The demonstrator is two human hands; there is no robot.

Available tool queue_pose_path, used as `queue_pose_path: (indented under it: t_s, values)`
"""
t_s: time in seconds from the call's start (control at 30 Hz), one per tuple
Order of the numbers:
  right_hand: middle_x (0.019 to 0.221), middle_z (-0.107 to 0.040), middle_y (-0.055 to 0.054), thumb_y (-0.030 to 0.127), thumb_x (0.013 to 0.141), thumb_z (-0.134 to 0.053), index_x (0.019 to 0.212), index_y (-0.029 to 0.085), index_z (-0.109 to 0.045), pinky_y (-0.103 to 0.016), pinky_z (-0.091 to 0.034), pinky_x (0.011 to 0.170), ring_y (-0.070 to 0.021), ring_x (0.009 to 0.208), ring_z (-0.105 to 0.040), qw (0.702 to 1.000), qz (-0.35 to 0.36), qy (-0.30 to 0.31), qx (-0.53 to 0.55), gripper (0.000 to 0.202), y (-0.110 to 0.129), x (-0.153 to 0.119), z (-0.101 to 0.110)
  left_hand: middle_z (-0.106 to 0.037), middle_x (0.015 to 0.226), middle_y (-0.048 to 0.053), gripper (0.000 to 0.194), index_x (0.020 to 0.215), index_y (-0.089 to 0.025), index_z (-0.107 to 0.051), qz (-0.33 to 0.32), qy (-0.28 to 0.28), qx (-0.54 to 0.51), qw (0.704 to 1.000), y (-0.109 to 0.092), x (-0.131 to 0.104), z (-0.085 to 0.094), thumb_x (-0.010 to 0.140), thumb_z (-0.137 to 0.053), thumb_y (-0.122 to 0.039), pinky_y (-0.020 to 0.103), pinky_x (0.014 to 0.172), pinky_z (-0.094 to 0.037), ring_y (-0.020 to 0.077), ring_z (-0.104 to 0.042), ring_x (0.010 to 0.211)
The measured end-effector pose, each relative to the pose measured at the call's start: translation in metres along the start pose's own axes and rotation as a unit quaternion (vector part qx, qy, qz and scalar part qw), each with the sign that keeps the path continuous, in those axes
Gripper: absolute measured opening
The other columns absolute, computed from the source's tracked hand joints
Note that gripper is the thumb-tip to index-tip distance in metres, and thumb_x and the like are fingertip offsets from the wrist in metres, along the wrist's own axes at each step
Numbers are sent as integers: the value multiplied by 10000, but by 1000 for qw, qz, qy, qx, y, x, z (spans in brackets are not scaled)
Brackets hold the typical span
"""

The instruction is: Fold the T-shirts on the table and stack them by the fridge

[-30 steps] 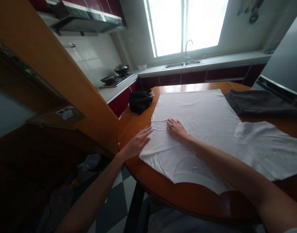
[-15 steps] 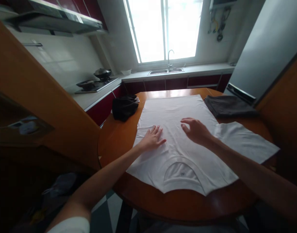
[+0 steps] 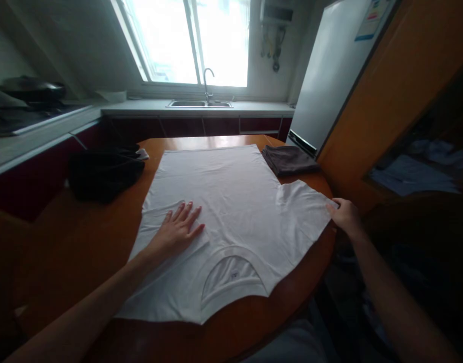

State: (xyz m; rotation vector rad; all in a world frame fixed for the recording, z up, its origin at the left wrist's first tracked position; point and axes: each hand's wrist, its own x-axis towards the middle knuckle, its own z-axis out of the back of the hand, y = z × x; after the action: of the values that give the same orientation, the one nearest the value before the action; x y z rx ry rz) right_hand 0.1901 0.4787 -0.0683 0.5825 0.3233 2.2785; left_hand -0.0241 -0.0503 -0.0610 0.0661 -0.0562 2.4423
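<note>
A white T-shirt (image 3: pixel 231 191) lies spread on the round wooden table, its neckline toward me and its hem at the far side. My left hand (image 3: pixel 180 227) rests flat on the shirt's left part with fingers spread. At the right edge of the table, my right hand (image 3: pixel 344 214) pinches the end of the shirt's right sleeve between thumb and fingers. The left sleeve is partly covered by my left forearm and looks folded inward, though I cannot tell for sure.
A folded dark grey cloth (image 3: pixel 290 160) lies at the table's far right, and a black garment (image 3: pixel 105 171) at the left. The wooden table (image 3: pixel 292 312) has a curved edge near me. Beyond stand a counter with a sink (image 3: pixel 189 104), a stove and a fridge (image 3: pixel 322 75).
My right hand has moved from above the shirt's middle out to the right sleeve and taken hold of its end. The left hand stays on the shirt. My view has turned right.
</note>
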Motion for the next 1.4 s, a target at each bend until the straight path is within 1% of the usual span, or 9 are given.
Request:
queue_pose_path:
  t_s: [0.23, 0.47, 0.6, 0.77, 0.97, 1.07, 1.17, 1.27, 1.4]
  values:
    - [978, -764, -198, 313, 783, -683, 980, 119, -763, -351, -529, 797, -314, 914, -717, 999, -29, 21, 0, 288, -3, 12, 0, -248, 1670, 128, 659, 1581, -206, -361, -4, -5, -5, 1000, 9, 5, -6, 1013, -326, -537, 590, 1204, -189, 336, -151, 1554]
    - [783, -729, -92, 201, 682, -679, 955, 128, -728, -321, -523, 705, -233, 725, -676, 994, -18, -11, 108, 287, 2, 17, 2, -258, 1667, 131, 660, 1579, -207, -368, 2, -1, -9, 1000, 6, 6, -1, 1005, -341, -533, 588, 1197, -204, 346, -161, 1551]
    - [808, -716, -74, 202, 701, -616, 945, 154, -705, -316, -525, 702, -209, 716, -650, 977, 56, -57, 197, 264, 37, 10, 14, -250, 1669, 133, 653, 1576, -204, -371, 4, 10, -7, 1000, 4, 6, 2, 1007, -334, -523, 581, 1200, -196, 337, -154, 1553]
    - [852, -678, -72, 195, 772, -589, 950, 174, -689, -328, -520, 740, -204, 734, -614, 952, 191, -84, 225, 205, 113, -19, 43, -266, 1665, 129, 636, 1573, -221, -376, 4, -1, -12, 1000, 4, 4, 2, 1013, -337, -520, 569, 1202, -205, 329, -158, 1553]
    - [882, -648, -65, 76, 812, -562, 949, 226, -689, -317, -492, 746, -213, 788, -604, 923, 305, 5, 234, 239, 194, -80, 38, -240, 1673, 133, 656, 1576, -208, -369, 1, 6, -8, 1000, 6, 4, 1, 1018, -303, -546, 567, 1200, -202, 332, -149, 1555]
    - [945, -666, -63, 97, 850, -593, 1040, 256, -705, -311, -493, 772, -210, 835, -631, 911, 336, 104, 217, 271, 212, -112, 24, -256, 1670, 120, 650, 1573, -220, -376, 2, 1, -6, 1000, 5, 3, 2, 1018, -294, -549, 553, 1203, -201, 319, -148, 1556]
    - [1009, -693, -54, 181, 854, -689, 1130, 259, -705, -306, -503, 786, -200, 862, -664, 875, 361, 223, 232, 287, 215, -127, 18, -269, 1666, 118, 654, 1572, -222, -380, -2, -5, -8, 1000, 6, 3, 0, 1018, -292, -559, 545, 1203, -204, 318, -148, 1557]
    - [966, -716, -51, 205, 854, -710, 1091, 225, -722, -302, -508, 756, -191, 829, -672, 870, 347, 233, 261, 238, 207, -106, 19, -273, 1663, 128, 657, 1567, -214, -390, -5, -4, -10, 1000, 10, 3, -3, 1017, -314, -564, 562, 1203, -202, 335, -160, 1552]
    - [875, -741, -60, 169, 851, -682, 974, 177, -740, -282, -503, 712, -184, 769, -673, 908, 266, 153, 287, 136, 190, -29, 9, -317, 1639, 157, 661, 1539, -188, -430, -10, -31, -24, 999, 4, 4, 8, 996, -408, -563, 584, 1179, -267, 384, -230, 1524]
